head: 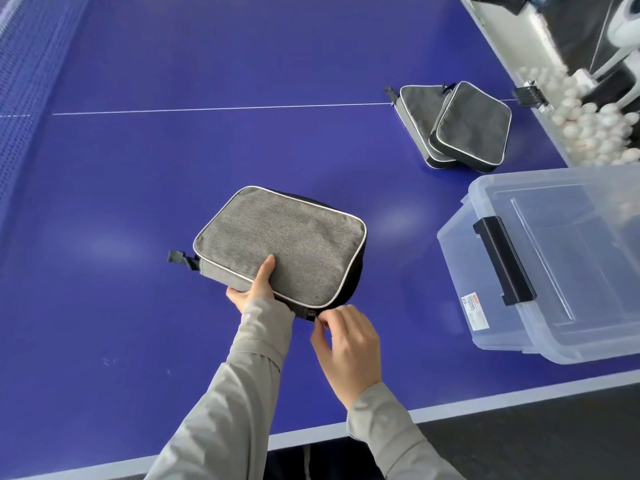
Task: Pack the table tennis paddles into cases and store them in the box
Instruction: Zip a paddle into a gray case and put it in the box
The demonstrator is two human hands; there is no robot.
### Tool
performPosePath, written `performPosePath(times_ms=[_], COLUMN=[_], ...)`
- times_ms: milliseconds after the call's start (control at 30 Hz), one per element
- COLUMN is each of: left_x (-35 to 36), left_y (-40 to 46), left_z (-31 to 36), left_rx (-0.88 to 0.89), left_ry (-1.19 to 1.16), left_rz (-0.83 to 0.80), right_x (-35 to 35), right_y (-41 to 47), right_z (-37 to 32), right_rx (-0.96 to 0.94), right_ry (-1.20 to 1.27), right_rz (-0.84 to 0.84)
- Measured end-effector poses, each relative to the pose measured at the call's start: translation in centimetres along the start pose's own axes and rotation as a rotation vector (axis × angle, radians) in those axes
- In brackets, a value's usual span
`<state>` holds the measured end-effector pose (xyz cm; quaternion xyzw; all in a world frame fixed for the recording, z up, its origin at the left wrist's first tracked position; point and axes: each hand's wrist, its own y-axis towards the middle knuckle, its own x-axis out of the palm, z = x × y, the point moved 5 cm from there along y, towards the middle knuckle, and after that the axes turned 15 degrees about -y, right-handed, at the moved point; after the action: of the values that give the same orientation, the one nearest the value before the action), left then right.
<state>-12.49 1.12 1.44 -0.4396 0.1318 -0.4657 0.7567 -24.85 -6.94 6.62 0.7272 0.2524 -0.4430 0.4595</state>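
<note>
Head view: you are looking down at the blue desk [173, 168]. A grey case [287, 240] with pale piping is lying flat on it, right in front of you. Your left hand [254, 285] is gripping the case's near edge, thumb lying on the top face, the other fingers tucked underneath. Your right hand [346, 344] is sitting just at the near right corner of the case, fingertips pinching together at the zipper pull [311, 314] there. A black tab [178, 258] is sticking out from the case's left end.

Further off to your right, two more grey cases [457, 126] are lying on the desk, one overlapping the other. The clear plastic box [554, 271] with a black latch is standing at the desk's right edge, well apart from both hands. White balls [595, 126] are piling up beyond the desk's far right side.
</note>
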Motion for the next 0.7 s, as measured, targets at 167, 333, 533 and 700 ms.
performPosePath(times_ms=[167, 333, 533, 700], left_x=[-0.5, -0.8, -0.7, -0.4], left_y=[0.5, 0.7, 0.0, -0.5], left_z=[0.7, 1.4, 2.0, 2.6], left_rx=[0.019, 0.04, 0.081, 0.101], left_ry=[0.013, -0.005, 0.025, 0.018], left_rz=[-0.004, -0.041, -0.113, -0.129], right_x=[-1.0, -1.6, -1.3, -1.0], right_y=[-0.3, 0.1, 1.0, 1.4], right_z=[0.4, 3.3, 5.3, 5.6], right_rx=[0.044, 0.186, 0.248, 0.32], right_ry=[0.04, 0.067, 0.071, 0.101], right_rz=[0.011, -0.038, -0.06, -0.045])
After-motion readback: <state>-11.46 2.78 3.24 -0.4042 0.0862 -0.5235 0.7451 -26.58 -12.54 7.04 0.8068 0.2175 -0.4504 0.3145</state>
